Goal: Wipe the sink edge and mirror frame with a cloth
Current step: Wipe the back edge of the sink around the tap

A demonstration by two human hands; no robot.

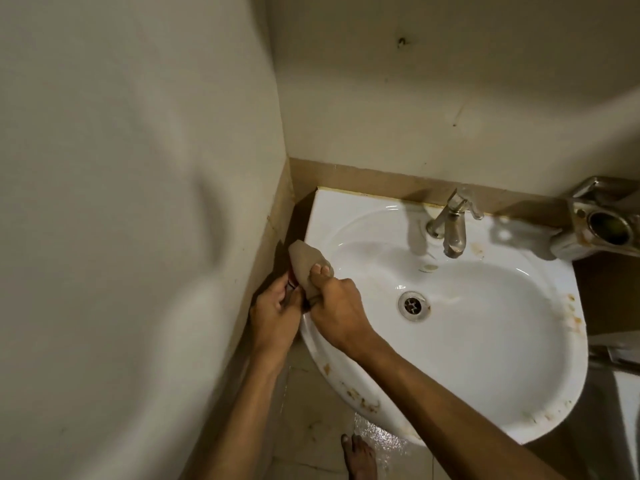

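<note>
While both hands, left (273,315) and right (337,306), grip it, a soft tan cloth (306,265) points up-left along the glossy white sink's (381,403) rim.

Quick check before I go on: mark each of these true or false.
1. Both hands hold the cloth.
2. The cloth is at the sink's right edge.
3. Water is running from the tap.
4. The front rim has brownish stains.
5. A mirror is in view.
1. True. The left hand and right hand both grip the cloth.
2. False. It lies at the left edge of the sink, next to the wall.
3. False. No stream shows below the tap.
4. True. The brownish stains mark the front rim.
5. False. No mirror shows, only bare wall above the sink.
</note>
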